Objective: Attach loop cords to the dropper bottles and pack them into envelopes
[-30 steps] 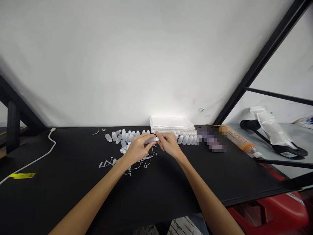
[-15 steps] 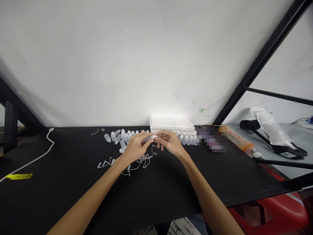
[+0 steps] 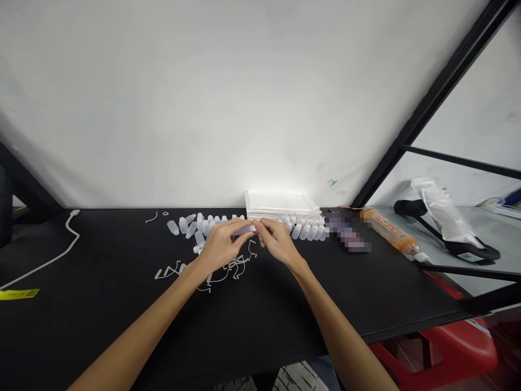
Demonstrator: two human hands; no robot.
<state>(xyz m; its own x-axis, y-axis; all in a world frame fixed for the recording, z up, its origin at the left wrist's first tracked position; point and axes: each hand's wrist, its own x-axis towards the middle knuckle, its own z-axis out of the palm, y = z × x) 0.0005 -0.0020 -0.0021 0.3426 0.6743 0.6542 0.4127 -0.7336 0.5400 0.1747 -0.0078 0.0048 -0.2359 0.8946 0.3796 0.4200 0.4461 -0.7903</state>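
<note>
My left hand [image 3: 222,243] is closed around a small translucent white bottle [image 3: 243,230], which lies sideways between thumb and fingers. At its right end, my right hand [image 3: 277,239] pinches the white cap with thumb and curled fingers. Several similar bottles [image 3: 173,227] lie and stand left of and behind my left hand. More bottles [image 3: 311,232] form a row to the right of my right hand. Thin white curved strips [image 3: 220,278] are scattered on the black table [image 3: 252,320] below my hands.
A stack of white sheets or packets [image 3: 280,202] sits against the wall. Toward the right lie a blurred object [image 3: 348,233], an orange package [image 3: 388,231] and a black object with clear plastic [image 3: 450,217]. A white cable [image 3: 61,255] runs along the left. A red stool [image 3: 459,347] stands below.
My right fingers have curled in more tightly at the cap end of the bottle. The whole view has shifted slightly, so things appear a little further left.
</note>
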